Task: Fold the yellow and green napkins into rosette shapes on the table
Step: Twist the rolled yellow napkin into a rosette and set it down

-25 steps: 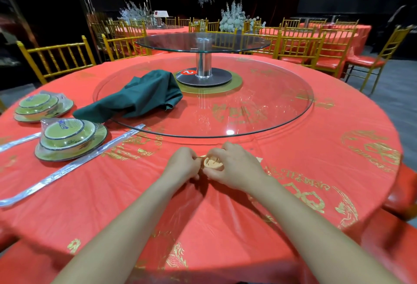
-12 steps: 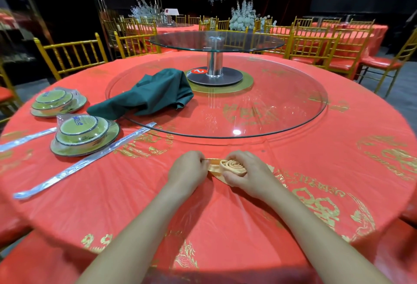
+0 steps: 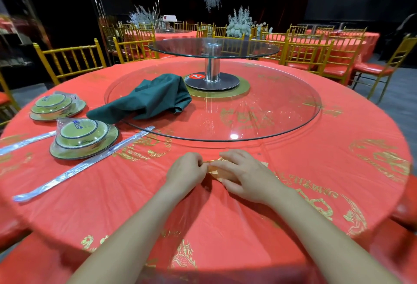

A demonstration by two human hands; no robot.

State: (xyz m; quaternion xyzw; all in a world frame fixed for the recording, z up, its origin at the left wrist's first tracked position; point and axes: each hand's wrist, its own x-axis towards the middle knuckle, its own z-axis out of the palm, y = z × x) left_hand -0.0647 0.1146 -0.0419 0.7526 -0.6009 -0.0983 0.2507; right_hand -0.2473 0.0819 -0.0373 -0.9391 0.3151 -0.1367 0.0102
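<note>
Both hands [image 3: 244,176] pinch the mostly hidden yellow napkin [image 3: 214,168].

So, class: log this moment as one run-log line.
left hand: pinching yellow napkin | right hand: covering it | green napkin: unfolded, on glass turntable

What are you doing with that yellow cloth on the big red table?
A person is folding a yellow napkin on the red tablecloth. The left hand pinches one end while the right hand lies over most of it, so its shape is hidden. The green napkin lies crumpled and unfolded, partly on the glass turntable. Wrapped bowl-and-plate sets sit to the left.
</note>
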